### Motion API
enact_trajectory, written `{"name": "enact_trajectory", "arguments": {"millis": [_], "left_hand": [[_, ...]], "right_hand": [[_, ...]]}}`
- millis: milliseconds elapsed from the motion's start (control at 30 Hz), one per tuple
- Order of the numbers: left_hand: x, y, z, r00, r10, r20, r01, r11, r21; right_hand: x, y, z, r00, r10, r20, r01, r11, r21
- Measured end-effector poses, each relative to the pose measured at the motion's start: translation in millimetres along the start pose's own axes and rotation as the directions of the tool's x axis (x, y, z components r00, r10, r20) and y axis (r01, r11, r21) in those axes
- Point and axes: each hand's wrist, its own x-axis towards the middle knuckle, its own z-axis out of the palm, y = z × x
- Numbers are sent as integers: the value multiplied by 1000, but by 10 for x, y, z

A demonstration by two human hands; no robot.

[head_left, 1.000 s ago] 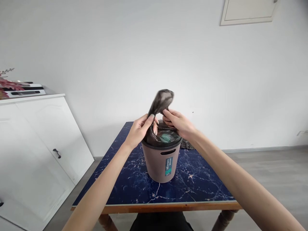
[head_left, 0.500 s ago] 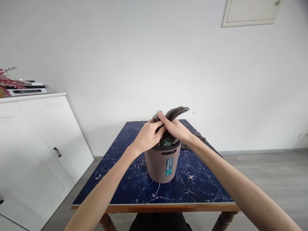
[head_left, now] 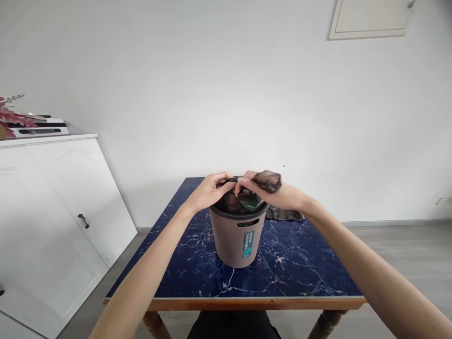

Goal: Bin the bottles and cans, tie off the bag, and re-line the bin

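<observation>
A pinkish-grey trash can (head_left: 231, 240) with a dark rim and a teal label stands upright on the blue marbled table (head_left: 190, 278). A thin black garbage bag (head_left: 268, 181) is bunched at its mouth, and part of it lies inside the can. My left hand (head_left: 213, 189) is closed on the bag over the can's left side, fingers curled towards the middle. Close beside it, my right hand (head_left: 263, 190) pinches the bag, with a gathered end sticking out over the thumb side. Some dark, greenish contents show faintly between the hands.
Another piece of black plastic (head_left: 285, 214) lies on the table behind the can to the right. A white cabinet (head_left: 63, 212) stands at the left with a boxy item (head_left: 42, 128) and pink flowers (head_left: 16, 117) on top. The white wall rises behind the table.
My hands, crossed close together before, have moved apart and lower over the can. The bag's gathered end has swung down towards my right wrist, and more of the can's mouth shows.
</observation>
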Motion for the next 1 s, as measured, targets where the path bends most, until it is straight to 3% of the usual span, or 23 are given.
{"name": "enact_trajectory", "arguments": {"millis": [133,333,433,533,633,767,933,1000], "left_hand": [[4,-44,5,998,-26,-63,22,998,-54],[-15,30,57,993,17,-120,-16,1000,10],[-58,132,81,995,52,-86,-47,997,60],[-93,170,98,997,78,-12,-77,994,79],[-85,113,111,997,71,35,-69,996,-63],[-5,10,123,992,-79,-97,46,951,-305],[74,8,135,991,-96,-93,63,948,-312],[82,6,145,987,-103,-120,59,943,-326]], "right_hand": [[-39,49,-29,998,-66,8,66,994,-82],[3,175,9,973,-65,-219,-2,957,-289],[41,231,69,950,-102,-296,-7,938,-346],[65,243,124,910,-220,-350,74,920,-385],[72,229,158,878,-305,-369,115,883,-455],[88,262,201,840,-409,-356,110,772,-626],[150,343,265,700,-638,-321,153,573,-805],[157,346,267,684,-674,-281,179,528,-830]]}}
